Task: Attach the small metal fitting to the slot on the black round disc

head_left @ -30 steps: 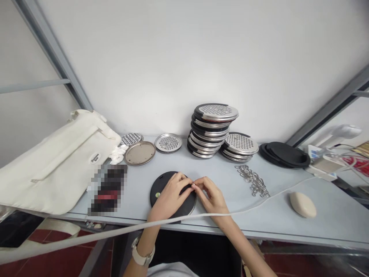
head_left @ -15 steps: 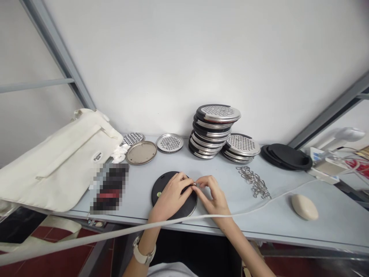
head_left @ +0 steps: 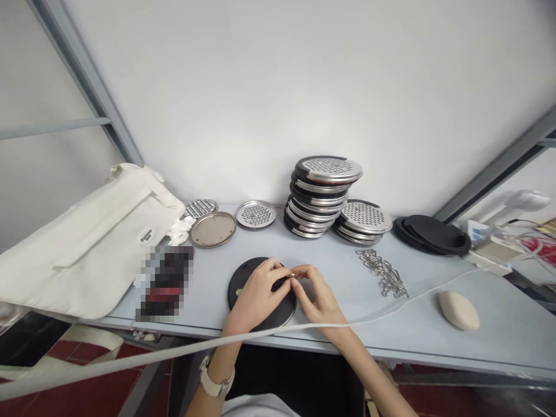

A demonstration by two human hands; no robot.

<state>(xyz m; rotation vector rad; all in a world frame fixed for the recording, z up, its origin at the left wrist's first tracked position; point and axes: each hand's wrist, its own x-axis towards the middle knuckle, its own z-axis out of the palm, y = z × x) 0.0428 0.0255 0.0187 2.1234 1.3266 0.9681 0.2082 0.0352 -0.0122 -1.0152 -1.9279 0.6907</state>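
A black round disc [head_left: 237,277] with a small green sticker lies flat near the table's front edge. Across it rests my left hand [head_left: 260,289], thumb and forefinger closed at the disc's right rim. My right hand [head_left: 319,298] meets it there, pinching a small shiny metal piece [head_left: 291,275] between thumb and forefinger. The exact shape of that piece is hidden by the fingertips. To the right of my right hand lies a loose pile of silver metal clips [head_left: 383,273].
A tall stack of round graters [head_left: 324,200] and a lower stack [head_left: 365,223] stand by the wall. Black round covers [head_left: 428,234] lie to the right, with a beige rounded object [head_left: 459,310] nearer. A white cable [head_left: 369,320] crosses before my wrists. A cream bag [head_left: 95,249] occupies the left.
My right hand's fingers have closed in on the small metal piece at the disc's rim. My left hand and the disc have stayed in place.
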